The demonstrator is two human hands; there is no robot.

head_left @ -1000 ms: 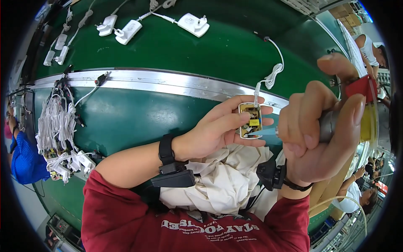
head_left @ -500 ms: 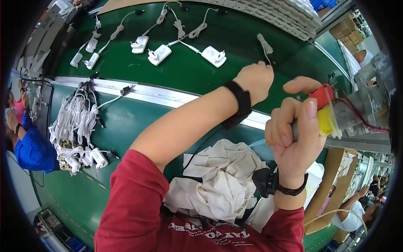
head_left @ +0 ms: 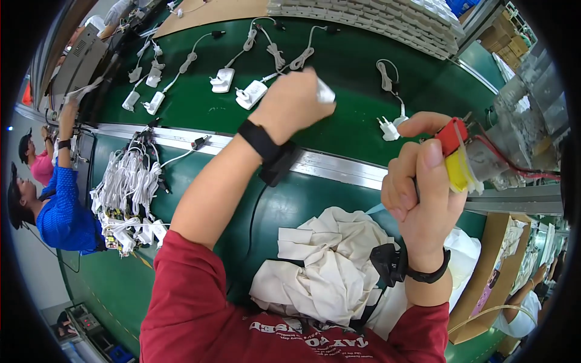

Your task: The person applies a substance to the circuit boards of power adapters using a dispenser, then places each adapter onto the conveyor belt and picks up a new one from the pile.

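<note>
My left hand (head_left: 292,104) reaches over the green belt, its fingers closed around a white plug-in power adapter (head_left: 325,92). Its prongs are hidden. My right hand (head_left: 426,175) grips a grey cylindrical hand-held tool (head_left: 484,158) with a red switch part, yellow tape and thin red and black wires. What kind of tool it is, I cannot make out. Beyond the right hand's fingertips, another white adapter (head_left: 390,128) with two prongs lies on the belt, its cable bundled. More white adapters (head_left: 251,95) with tied cables lie to the left of my left hand.
A metal rail (head_left: 339,167) borders the belt. On the near bench are a pile of white cables with adapters (head_left: 129,181) at left and a crumpled cream cloth (head_left: 333,266). White trays (head_left: 369,27) are stacked at the back; a cardboard box (head_left: 484,278) stands at right. A co-worker in blue (head_left: 63,212) is at left.
My left hand has moved left from the right-hand cable to an adapter and closed on it. An adapter now shows near my right hand, which keeps its grip on the tool.
</note>
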